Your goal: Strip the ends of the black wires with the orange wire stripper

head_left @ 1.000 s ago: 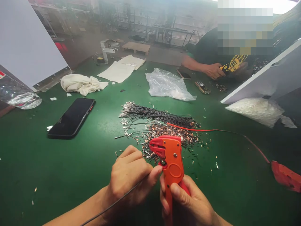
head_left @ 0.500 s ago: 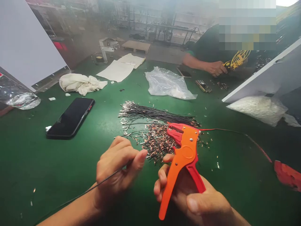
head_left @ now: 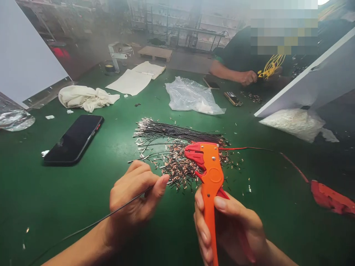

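My left hand [head_left: 135, 192] is closed on a thin black wire [head_left: 102, 218], whose long end trails back over the forearm to the lower left. In my right hand [head_left: 230, 225] is an orange and red wire stripper [head_left: 212, 175], held upright with its jaws pointing left toward my left hand. The fingers wrap round its handles. Beyond the hands, a pile of short wire scraps [head_left: 179, 162] with copper and silvery ends lies on the green table [head_left: 105, 192]. Behind it rests a bundle of black wires [head_left: 177, 131] with metal tips at the left.
A black phone [head_left: 74, 140] lies at left, a white cloth [head_left: 87, 98] behind it. Farther back are paper sheets [head_left: 135, 79] and a plastic bag [head_left: 194, 96]. A red tool [head_left: 330, 195] is at right. Across the table, a co-worker's hand [head_left: 248, 77] is beside yellow wires [head_left: 271, 67].
My right hand has closed round the stripper's handles, its thumb now against the orange body, and the tool stands more upright. The whole view has shifted slightly. My left hand keeps the wire.
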Motion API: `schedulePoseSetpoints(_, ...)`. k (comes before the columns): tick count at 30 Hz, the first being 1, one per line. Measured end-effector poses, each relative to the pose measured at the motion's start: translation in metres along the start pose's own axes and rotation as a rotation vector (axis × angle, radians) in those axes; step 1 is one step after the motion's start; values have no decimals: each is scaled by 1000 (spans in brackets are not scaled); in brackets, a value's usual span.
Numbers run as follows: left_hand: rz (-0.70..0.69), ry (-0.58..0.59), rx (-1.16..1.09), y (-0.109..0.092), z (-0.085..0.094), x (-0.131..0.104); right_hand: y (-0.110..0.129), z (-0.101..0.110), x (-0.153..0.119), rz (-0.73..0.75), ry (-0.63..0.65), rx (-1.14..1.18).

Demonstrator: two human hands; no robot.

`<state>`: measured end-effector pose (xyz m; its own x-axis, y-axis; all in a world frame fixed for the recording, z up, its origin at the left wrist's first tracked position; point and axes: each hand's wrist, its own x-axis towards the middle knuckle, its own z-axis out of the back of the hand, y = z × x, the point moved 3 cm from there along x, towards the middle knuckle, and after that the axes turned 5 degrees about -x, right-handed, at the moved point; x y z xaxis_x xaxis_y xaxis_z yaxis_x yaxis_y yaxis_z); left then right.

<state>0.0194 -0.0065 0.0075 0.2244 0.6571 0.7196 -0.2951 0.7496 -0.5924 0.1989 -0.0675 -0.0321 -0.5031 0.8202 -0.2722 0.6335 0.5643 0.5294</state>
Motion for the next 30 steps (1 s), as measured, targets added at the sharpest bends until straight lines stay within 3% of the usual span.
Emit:
schedulePoseSetpoints(10, 2, 23, 17, -2, -2, 2, -11, 3, -2, 8, -6, -28)
schedulePoseSetpoints(19, 12, 35, -17, 1, -2, 0, 2, 13, 6, 82, -108, -191)
schedulePoseSetpoints(26, -34, 38, -67, -4, 0, -1, -8, 1, 1, -25, 101, -239)
schedulePoseSetpoints(30, 0, 0, -69, -2, 1, -1, -12, 3, -3, -172, 181, -177)
